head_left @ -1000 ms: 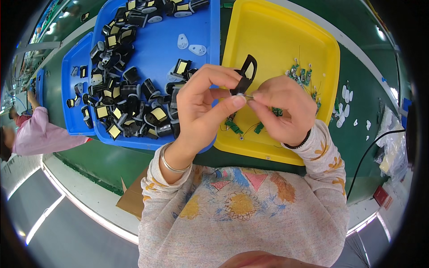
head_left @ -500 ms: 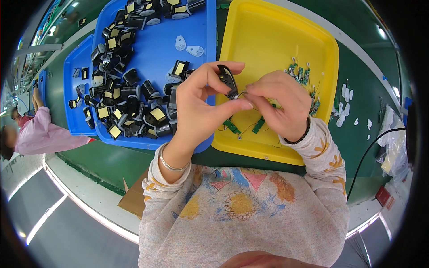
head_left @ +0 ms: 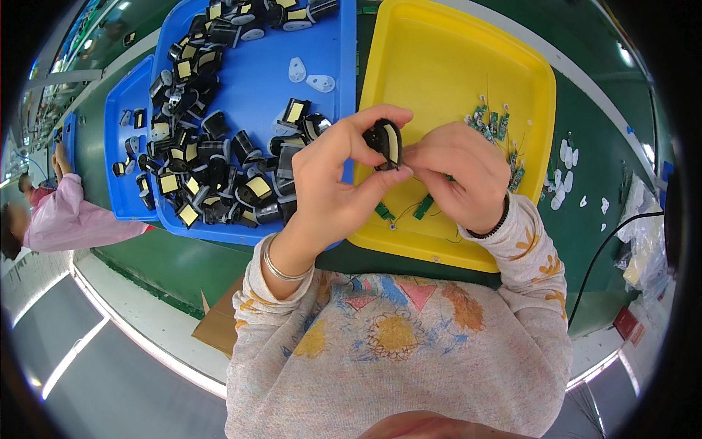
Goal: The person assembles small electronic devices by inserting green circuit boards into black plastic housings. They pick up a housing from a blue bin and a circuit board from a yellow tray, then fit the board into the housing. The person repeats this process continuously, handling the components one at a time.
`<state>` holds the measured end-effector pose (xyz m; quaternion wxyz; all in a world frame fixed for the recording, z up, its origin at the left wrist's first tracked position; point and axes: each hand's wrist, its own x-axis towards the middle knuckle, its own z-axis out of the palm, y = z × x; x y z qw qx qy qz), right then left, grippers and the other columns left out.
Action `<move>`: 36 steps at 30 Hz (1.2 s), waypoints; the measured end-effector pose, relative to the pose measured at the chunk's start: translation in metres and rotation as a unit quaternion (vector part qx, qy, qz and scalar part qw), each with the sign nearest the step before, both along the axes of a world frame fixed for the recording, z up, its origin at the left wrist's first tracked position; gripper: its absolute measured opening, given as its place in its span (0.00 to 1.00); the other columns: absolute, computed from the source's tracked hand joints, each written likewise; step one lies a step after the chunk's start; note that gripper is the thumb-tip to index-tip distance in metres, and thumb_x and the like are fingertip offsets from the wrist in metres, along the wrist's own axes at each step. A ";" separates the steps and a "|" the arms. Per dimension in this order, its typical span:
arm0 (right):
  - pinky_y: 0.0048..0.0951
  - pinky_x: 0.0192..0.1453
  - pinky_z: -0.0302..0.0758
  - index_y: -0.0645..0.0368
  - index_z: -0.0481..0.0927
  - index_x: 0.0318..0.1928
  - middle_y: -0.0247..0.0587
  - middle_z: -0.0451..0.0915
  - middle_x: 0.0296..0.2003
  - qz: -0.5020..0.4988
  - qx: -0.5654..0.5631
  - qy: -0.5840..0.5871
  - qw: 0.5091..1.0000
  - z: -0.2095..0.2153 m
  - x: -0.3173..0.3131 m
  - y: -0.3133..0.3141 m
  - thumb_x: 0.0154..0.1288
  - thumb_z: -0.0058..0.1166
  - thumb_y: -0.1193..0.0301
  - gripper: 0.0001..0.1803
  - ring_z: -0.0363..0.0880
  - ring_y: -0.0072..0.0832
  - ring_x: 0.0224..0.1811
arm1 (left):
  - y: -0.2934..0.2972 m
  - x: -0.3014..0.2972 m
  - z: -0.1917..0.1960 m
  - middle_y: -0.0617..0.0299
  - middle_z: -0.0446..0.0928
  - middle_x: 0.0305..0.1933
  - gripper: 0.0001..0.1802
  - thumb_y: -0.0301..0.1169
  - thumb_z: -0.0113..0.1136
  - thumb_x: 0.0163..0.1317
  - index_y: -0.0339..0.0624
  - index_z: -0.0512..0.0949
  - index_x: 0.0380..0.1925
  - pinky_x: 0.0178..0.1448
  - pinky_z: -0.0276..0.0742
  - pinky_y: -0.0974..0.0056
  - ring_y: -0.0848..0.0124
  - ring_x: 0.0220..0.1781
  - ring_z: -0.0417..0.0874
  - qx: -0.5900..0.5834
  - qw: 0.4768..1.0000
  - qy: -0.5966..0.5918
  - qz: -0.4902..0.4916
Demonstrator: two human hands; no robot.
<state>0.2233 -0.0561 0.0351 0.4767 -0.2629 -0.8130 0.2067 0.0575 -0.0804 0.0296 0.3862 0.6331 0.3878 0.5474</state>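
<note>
Between the thumb and fingers of my left hand [head_left: 333,172] is a small black plastic housing [head_left: 386,144], with a pale yellow strip facing up. My right hand [head_left: 462,172] is closed in a pinch right beside the housing's right edge; what its fingertips hold is hidden. Both hands are raised over the near left part of a yellow tray [head_left: 417,36]. Below them lie small green circuit boards [head_left: 423,207] with thin wires. More of these boards [head_left: 479,121] are heaped at the tray's right side.
A large blue tray [head_left: 256,66] on the left holds many black housings [head_left: 212,164] and two loose white plates [head_left: 320,83]. White pieces [head_left: 567,164] and a clear plastic bag [head_left: 640,245] lie on the green table at right. Another person in pink [head_left: 73,208] sits far left.
My left hand has turned the black housing, so its pale yellow strip now shows. A thin wire seen earlier between the right fingertips and the housing is no longer visible.
</note>
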 end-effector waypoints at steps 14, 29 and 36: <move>0.22 0.28 0.70 0.61 0.77 0.34 0.38 0.76 0.27 0.014 -0.249 -0.005 0.968 0.004 0.004 0.001 0.51 0.56 0.76 0.08 0.74 0.26 0.27 | 0.003 0.000 0.008 0.55 0.75 0.45 0.19 0.18 0.65 0.42 0.36 0.69 0.35 0.36 0.75 0.72 0.73 0.38 0.77 -0.060 0.988 0.133 0.052; 0.15 0.31 0.72 0.65 0.72 0.36 0.33 0.74 0.29 0.107 -0.539 0.219 0.806 0.006 0.006 -0.005 0.61 0.50 0.74 0.06 0.74 0.16 0.27 | 0.004 -0.010 0.006 0.61 0.74 0.36 0.18 0.27 0.55 0.58 0.42 0.63 0.47 0.35 0.68 0.76 0.78 0.35 0.74 -0.272 0.947 -0.147 -0.087; 0.15 0.29 0.71 0.64 0.70 0.37 0.34 0.75 0.29 0.118 -0.553 0.250 0.786 0.004 0.005 -0.007 0.63 0.49 0.73 0.07 0.74 0.16 0.25 | 0.003 0.000 0.007 0.58 0.73 0.40 0.21 0.24 0.57 0.56 0.38 0.61 0.47 0.45 0.70 0.70 0.75 0.41 0.73 -0.281 0.943 -0.144 -0.106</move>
